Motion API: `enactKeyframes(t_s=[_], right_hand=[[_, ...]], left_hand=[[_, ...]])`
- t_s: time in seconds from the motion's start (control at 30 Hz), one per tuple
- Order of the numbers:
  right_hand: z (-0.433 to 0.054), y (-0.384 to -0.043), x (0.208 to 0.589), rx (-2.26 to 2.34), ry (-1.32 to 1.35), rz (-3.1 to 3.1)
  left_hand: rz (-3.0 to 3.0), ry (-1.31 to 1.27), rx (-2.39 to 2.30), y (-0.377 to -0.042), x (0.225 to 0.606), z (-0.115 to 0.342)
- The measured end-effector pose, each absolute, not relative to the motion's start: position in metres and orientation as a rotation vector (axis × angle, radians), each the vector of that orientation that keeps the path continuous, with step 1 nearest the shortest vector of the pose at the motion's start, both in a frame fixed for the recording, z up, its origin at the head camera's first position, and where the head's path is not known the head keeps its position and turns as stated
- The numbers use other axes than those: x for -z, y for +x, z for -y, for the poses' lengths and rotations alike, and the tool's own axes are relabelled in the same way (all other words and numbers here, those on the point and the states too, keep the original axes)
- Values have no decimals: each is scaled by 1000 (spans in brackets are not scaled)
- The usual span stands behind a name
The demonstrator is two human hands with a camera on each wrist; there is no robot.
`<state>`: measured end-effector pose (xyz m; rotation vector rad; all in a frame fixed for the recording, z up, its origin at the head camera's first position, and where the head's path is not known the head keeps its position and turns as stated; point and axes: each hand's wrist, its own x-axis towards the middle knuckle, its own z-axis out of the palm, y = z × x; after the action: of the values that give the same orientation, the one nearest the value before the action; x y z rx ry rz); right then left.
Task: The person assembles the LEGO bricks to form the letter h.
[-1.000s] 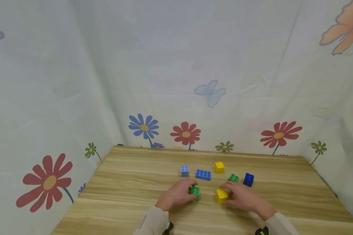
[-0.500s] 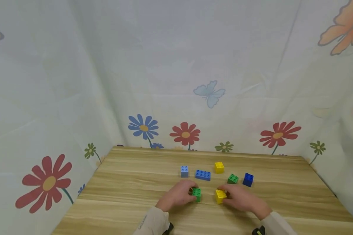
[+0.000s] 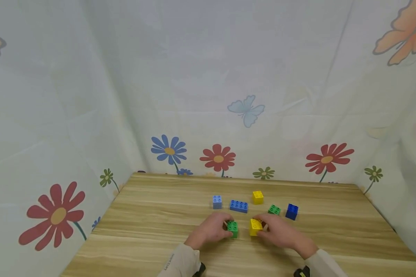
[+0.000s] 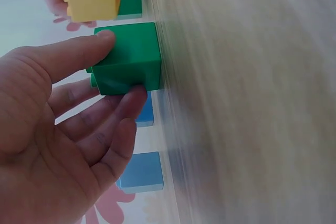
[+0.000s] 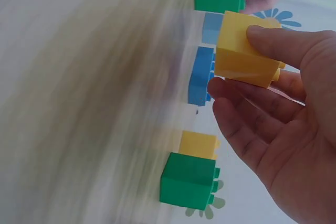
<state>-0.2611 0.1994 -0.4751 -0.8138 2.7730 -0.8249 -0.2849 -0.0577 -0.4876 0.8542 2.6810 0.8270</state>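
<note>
Looking down from the head view: left hand (image 3: 211,229) pinching a green block (image 3: 232,229), right hand (image 3: 282,232) pinching a yellow block (image 3: 255,227), both blocks studs up, near each other but apart, by the middle of the wood surface (image 3: 142,231). Behind them sit a light blue block (image 3: 217,202), a long blue block (image 3: 239,206), another yellow block (image 3: 258,197), a second green block (image 3: 274,210) and a dark blue block (image 3: 292,212). That second green block is right by the right hand, so a careless knuckle could knock it.

Left wrist view: thumb on one side of the green block, fingertip opposite. Light grip imo, so a bump could twist it loose.

Right wrist view: same deal with the yellow block, thumb against fingers. Can't tell if it's touching down. Uneven squeeze and I'd bet it tips.
</note>
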Motion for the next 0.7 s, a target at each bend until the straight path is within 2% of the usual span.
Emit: enactKeyframes(t_s=[0.7], right_hand=[[-173, -265, 468, 995, -821, -2738]], left_hand=[[-2568, 728, -1069, -280, 483, 62]])
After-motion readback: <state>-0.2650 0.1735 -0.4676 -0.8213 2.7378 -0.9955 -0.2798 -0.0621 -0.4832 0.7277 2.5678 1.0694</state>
